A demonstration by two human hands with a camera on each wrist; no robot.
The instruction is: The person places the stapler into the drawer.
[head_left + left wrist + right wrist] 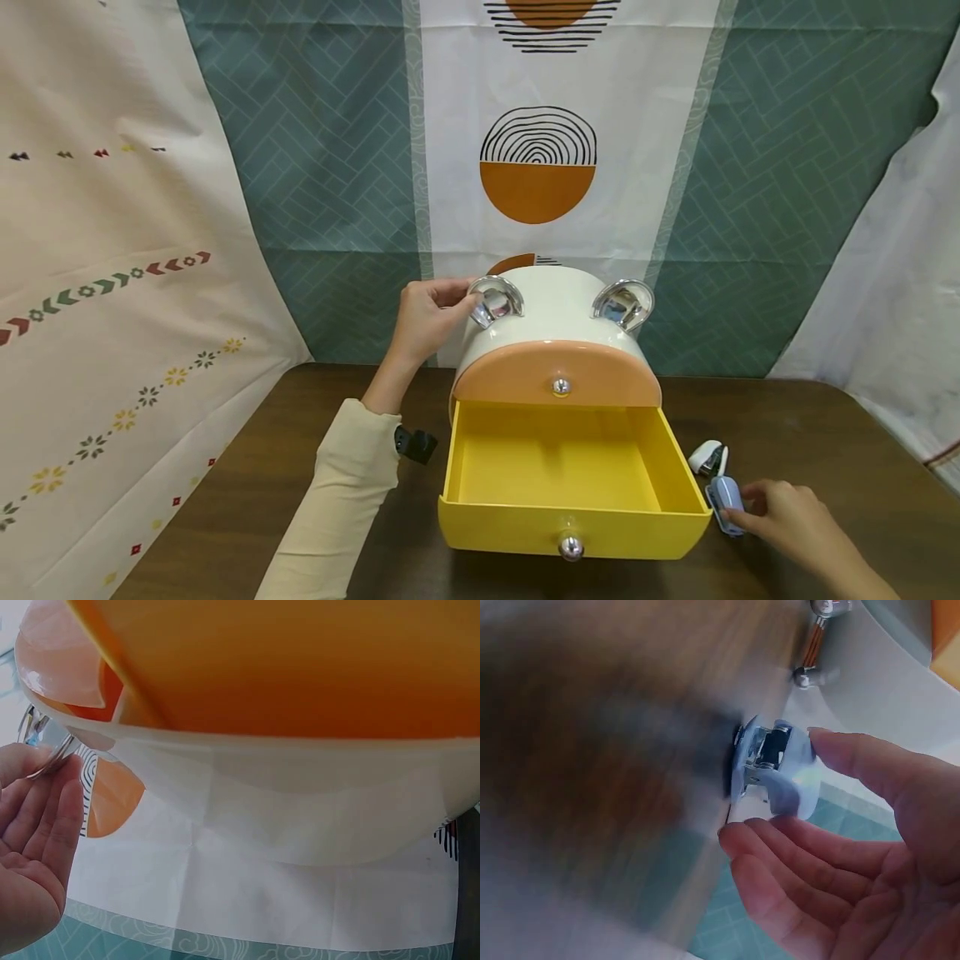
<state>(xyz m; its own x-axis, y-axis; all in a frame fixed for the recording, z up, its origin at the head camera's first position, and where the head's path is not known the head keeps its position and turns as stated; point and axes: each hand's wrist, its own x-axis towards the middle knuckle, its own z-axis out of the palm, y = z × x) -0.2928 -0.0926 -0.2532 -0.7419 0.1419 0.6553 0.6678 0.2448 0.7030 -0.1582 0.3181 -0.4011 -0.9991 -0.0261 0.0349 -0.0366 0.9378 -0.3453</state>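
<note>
A small storage box with a white rounded body [558, 300] has two chrome ears; its yellow drawer [562, 529] is pulled out, with nothing inside. My left hand [429, 321] pinches the left chrome ear [498, 300] between thumb and fingers, as the left wrist view also shows. Right of the drawer, my right hand [791, 521] holds a small light-blue stapler [726, 504] low at the table. In the right wrist view the thumb lies on one side of that stapler [799, 776] and the fingers on the other.
A white stapler [707, 457] lies just behind the blue one. The peach upper drawer [558, 371] is closed, with a round chrome knob. Beneath everything is a dark wooden table [817, 433], and patterned cloths [330, 167] hang behind and at the sides.
</note>
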